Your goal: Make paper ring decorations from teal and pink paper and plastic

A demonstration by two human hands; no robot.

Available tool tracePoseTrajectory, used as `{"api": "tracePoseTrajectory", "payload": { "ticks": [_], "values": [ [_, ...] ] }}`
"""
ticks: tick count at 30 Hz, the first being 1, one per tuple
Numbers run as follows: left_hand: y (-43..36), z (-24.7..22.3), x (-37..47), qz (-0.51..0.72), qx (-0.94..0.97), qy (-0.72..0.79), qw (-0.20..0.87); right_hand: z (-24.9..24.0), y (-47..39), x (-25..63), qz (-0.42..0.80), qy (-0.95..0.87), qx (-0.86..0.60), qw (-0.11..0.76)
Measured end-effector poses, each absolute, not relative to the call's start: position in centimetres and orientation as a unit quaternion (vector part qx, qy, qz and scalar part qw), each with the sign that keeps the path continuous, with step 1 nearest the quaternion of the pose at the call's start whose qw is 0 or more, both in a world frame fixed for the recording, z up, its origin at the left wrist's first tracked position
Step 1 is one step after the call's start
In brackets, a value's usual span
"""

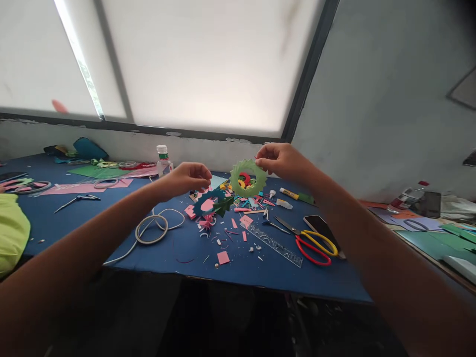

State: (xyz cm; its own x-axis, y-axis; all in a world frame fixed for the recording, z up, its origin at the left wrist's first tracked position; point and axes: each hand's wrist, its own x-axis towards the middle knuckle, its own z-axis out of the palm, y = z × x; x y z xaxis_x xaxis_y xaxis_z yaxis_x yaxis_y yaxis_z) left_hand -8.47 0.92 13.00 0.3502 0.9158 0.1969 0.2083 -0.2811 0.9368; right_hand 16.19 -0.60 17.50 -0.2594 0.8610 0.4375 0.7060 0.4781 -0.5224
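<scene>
My right hand (278, 156) is closed in a pinch at the upper right edge of a light green pleated paper ring (235, 182), held up over the table; a small red bit shows by the fingertips. Lower and to the left, a teal pleated paper ring (201, 203) hangs beneath my left hand (189, 177), whose fingers pinch what looks like a thin thread. A dark green folded paper piece (224, 207) adjoins the teal ring on its right; how they are joined cannot be made out. Colourful paper scraps (223, 257) lie beneath and behind both rings.
Scissors (316, 244) with red and yellow handles, a clear ruler (275, 244), a phone (320, 225) and a glue stick (289, 193) lie right. Left are a ring of tape or wire (138, 233), a compass (77, 198) and a bottle (162, 161). A yellow-green sleeve (13, 228) shows far left.
</scene>
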Motion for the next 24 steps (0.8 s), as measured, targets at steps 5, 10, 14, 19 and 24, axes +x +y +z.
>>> {"api": "tracePoseTrajectory", "payload": {
  "ticks": [5,10,14,19,24],
  "values": [
    [0.3,9.6,-9.1,0.393,0.679,0.409,0.466,16.6,0.8,17.0,0.058,-0.774,-0.521,0.356],
    [-0.2,6.5,-9.7,0.423,0.639,0.414,0.491,15.9,2.1,18.1,0.051,-0.769,-0.529,0.355],
    [-0.5,3.2,-10.1,0.483,0.577,0.429,0.5,15.5,2.6,18.7,0.079,-0.774,-0.531,0.336],
    [0.3,-0.9,-11.1,0.581,0.495,0.446,0.467,15.5,2.7,18.8,0.096,-0.784,-0.535,0.299],
    [1.3,-2.6,-12.0,0.617,0.459,0.469,0.435,15.3,3.0,18.5,0.089,-0.789,-0.542,0.276]
  ]
}}
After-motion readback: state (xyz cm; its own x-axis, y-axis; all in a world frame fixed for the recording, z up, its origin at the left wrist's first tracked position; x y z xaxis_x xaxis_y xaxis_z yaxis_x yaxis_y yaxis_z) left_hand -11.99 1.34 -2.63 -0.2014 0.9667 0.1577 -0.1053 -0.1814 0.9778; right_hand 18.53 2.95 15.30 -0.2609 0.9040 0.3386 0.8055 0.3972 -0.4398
